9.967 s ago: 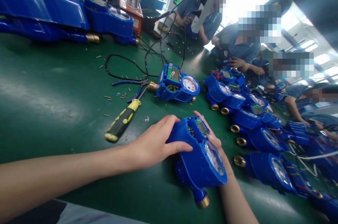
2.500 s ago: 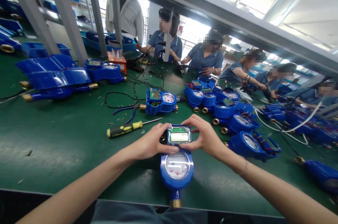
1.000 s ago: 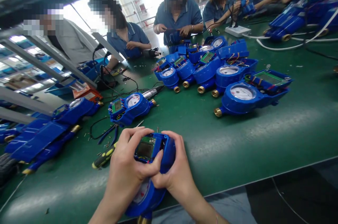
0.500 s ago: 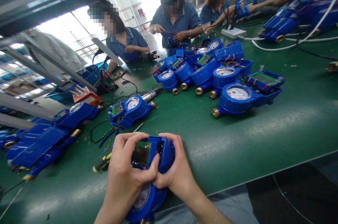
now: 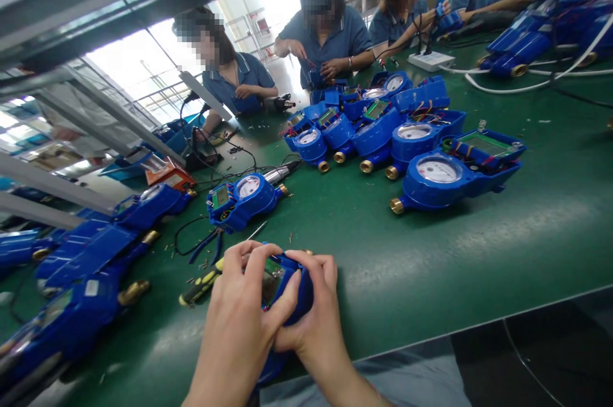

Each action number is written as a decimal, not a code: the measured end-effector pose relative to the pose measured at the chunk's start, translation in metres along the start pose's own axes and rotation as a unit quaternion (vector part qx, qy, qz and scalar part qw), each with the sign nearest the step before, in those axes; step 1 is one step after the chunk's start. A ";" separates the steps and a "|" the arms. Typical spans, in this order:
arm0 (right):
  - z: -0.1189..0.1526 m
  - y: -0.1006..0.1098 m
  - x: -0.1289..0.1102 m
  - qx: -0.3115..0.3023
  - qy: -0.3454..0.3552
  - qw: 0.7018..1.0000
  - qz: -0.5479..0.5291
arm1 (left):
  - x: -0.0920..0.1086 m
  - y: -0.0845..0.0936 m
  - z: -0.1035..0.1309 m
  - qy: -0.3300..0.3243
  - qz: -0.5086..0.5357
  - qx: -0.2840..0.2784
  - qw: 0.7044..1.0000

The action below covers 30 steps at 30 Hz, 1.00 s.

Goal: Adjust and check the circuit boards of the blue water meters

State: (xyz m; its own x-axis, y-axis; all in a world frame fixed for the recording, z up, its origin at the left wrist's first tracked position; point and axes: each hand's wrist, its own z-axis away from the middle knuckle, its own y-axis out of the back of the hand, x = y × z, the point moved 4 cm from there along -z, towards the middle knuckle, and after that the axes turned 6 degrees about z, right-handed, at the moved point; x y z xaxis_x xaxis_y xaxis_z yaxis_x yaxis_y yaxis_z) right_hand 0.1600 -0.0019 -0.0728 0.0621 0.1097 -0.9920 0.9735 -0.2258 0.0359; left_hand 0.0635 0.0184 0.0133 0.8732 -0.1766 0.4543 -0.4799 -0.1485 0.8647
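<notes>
Both my hands grip a blue water meter (image 5: 302, 297) close to the front edge of the green table. My left hand (image 5: 249, 311) wraps its left side, fingers over the top end and thumb pressing across the housing. My right hand (image 5: 320, 311) closes round the right side, its thumb low on the body. Between the hands a green circuit board with a display (image 5: 272, 282) shows in the meter's open housing. The dial end is mostly hidden under my hands. Left of my left hand lies a yellow-and-black screwdriver (image 5: 201, 287), with blue-handled pliers (image 5: 205, 246) behind it.
An open blue meter (image 5: 256, 193) lies beyond my hands. Several more stand in a group (image 5: 373, 126), with one nearer meter (image 5: 440, 177) at the right. Other meters (image 5: 90, 253) are piled left. Co-workers (image 5: 325, 36) sit across the green table (image 5: 431, 266). A white power strip (image 5: 431, 61) lies behind.
The held meter has tilted and its dial is now mostly covered. The view has shifted slightly, bringing another meter in at the lower left.
</notes>
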 end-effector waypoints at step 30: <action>-0.051 0.024 -0.025 -0.293 0.138 0.939 0.114 | -0.018 0.008 0.000 -0.068 0.065 -0.088 0.992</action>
State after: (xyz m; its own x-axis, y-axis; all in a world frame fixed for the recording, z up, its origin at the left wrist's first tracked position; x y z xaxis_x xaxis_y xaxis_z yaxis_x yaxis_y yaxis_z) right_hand 0.1926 0.0391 -0.0410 0.2598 0.3886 -0.8840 0.8772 0.2878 0.3843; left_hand 0.0440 0.0207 0.0119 0.7793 -0.3136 0.5425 -0.5555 0.0549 0.8297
